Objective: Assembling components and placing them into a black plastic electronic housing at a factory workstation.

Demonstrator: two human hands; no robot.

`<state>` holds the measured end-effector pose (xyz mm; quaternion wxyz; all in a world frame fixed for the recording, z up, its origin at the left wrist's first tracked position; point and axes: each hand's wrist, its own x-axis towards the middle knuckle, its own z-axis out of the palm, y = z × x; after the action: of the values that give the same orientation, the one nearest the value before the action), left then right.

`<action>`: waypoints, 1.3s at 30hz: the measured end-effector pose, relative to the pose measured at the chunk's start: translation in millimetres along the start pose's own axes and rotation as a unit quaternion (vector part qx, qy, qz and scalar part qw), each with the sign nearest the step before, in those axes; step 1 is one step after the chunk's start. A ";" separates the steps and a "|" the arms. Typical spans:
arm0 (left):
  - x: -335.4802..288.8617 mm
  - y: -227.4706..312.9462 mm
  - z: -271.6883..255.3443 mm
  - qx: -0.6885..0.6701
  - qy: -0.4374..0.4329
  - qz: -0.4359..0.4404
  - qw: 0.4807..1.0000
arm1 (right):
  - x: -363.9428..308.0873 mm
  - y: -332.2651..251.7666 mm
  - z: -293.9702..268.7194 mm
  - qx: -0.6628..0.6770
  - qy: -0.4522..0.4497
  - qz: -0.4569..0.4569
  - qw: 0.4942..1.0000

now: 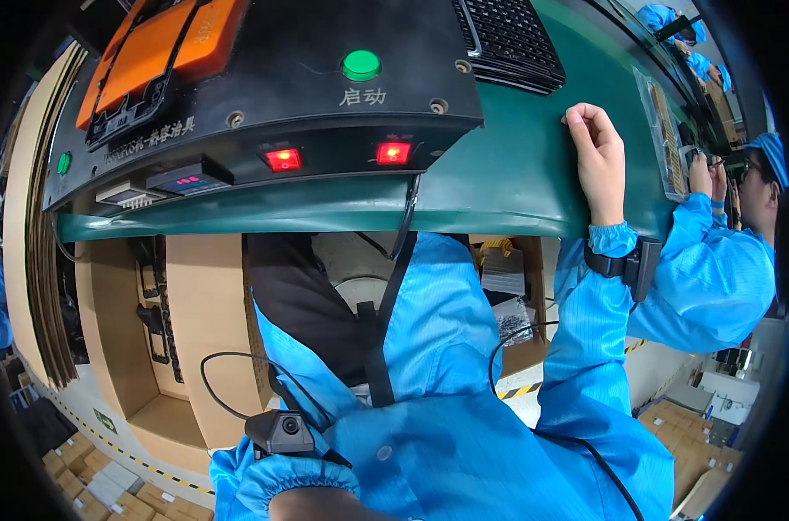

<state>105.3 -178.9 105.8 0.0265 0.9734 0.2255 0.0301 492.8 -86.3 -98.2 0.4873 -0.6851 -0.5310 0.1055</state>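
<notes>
My right hand [597, 161] rests on the green mat [520, 165] with its fingers curled in and the thumb against the index finger; nothing shows between them. Nearest to it is a stack of black slotted plastic parts [516, 43]. Of my left hand [316, 505], only skin past the blue cuff shows at the lower edge; its fingers are out of the picture. Left of the right hand stands a black fixture box [299, 130] with a green button [360, 65] and two lit red switches [283, 160]. A black plastic frame [138, 82] lies over its orange block [207, 39].
A clear pack of gold-coloured strips [663, 135] lies at the mat's right side. Beyond it a co-worker in blue [707, 269] sits close. Below the bench stand an open carton [155, 408] with black parts and another box [529, 347]. A cable [406, 217] hangs from the fixture.
</notes>
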 end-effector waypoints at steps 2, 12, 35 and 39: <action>1.7 -0.1 -1.2 0.032 -0.012 0.015 0.999 | -1.8 -1.1 -1.8 -0.010 -0.002 0.019 1.000; 8.9 -11.8 15.1 0.032 0.039 0.037 0.998 | -8.0 -0.4 10.1 -0.016 0.027 -0.009 0.999; 15.6 1.1 75.8 -0.644 0.391 0.183 0.632 | -92.0 -131.3 -9.3 -0.405 -0.023 -0.439 0.801; 18.8 6.0 74.8 -0.701 0.394 0.225 0.551 | -100.1 -144.6 -6.4 -0.387 -0.031 -0.467 0.794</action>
<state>130.0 -178.8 32.6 0.6010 0.5569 -0.1054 0.5636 365.3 -178.7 -19.5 0.1548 -0.4814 -0.7979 -0.3282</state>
